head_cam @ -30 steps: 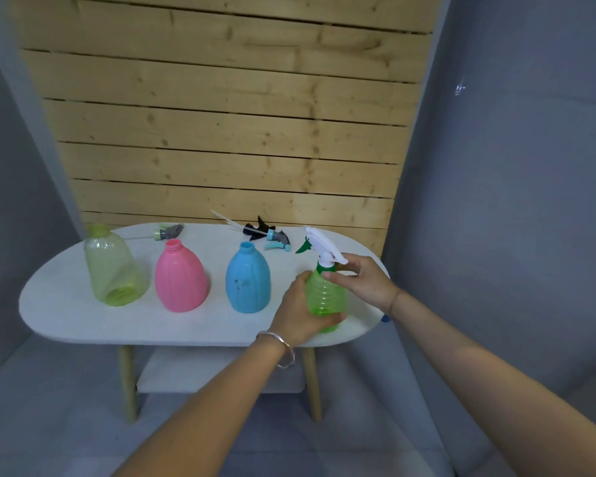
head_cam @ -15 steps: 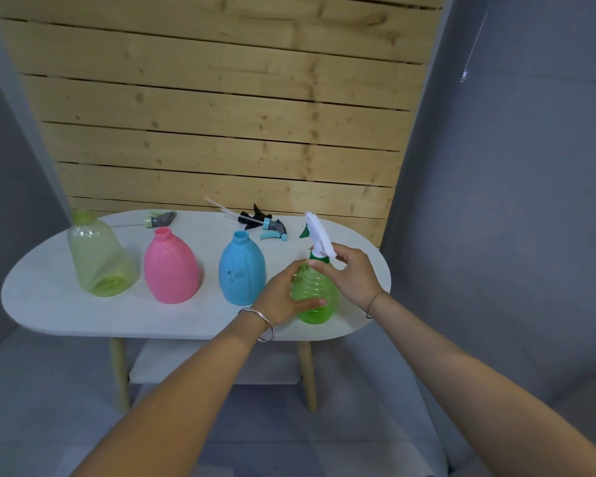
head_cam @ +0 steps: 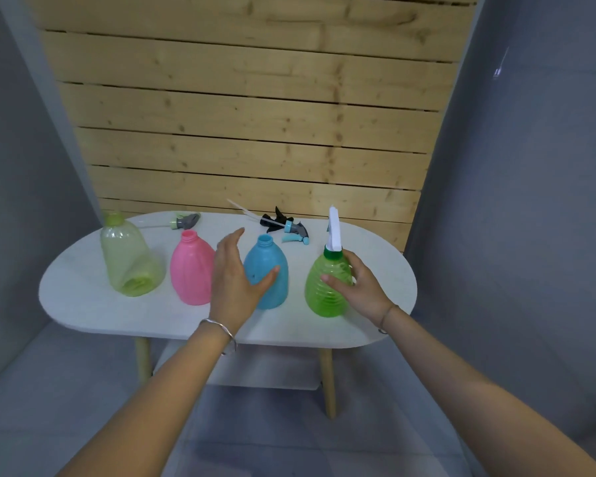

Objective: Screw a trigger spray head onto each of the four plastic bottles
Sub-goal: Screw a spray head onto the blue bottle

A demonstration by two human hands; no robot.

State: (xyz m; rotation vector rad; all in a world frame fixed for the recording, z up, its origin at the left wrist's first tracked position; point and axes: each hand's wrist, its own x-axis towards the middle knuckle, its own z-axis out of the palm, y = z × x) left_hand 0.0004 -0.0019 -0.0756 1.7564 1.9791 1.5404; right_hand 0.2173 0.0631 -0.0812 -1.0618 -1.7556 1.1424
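Observation:
A row of bottles stands on the white oval table [head_cam: 83, 304]. The green ribbed bottle [head_cam: 324, 290] at the right carries a white trigger spray head [head_cam: 334, 230], and my right hand [head_cam: 362, 287] wraps around its right side. My left hand [head_cam: 234, 273] is open, fingers spread, between the pink bottle [head_cam: 191, 270] and the blue bottle [head_cam: 270, 270], thumb against the blue one. Both of these have bare necks. A pale yellow-green bottle [head_cam: 128, 259] stands at the far left. Loose spray heads lie at the back: a grey one [head_cam: 186, 221], a black one [head_cam: 272, 220] and a grey-blue one [head_cam: 296, 232].
A wooden slat wall rises right behind the table. Grey walls close in on both sides. The table has pale wooden legs and a lower shelf [head_cam: 255, 373]. The loose heads' thin dip tubes [head_cam: 241, 208] stick out over the back of the table.
My left hand let go of the green bottle and moved left to the blue bottle, opening up. My right hand slid from the spray head's collar down onto the green bottle's body.

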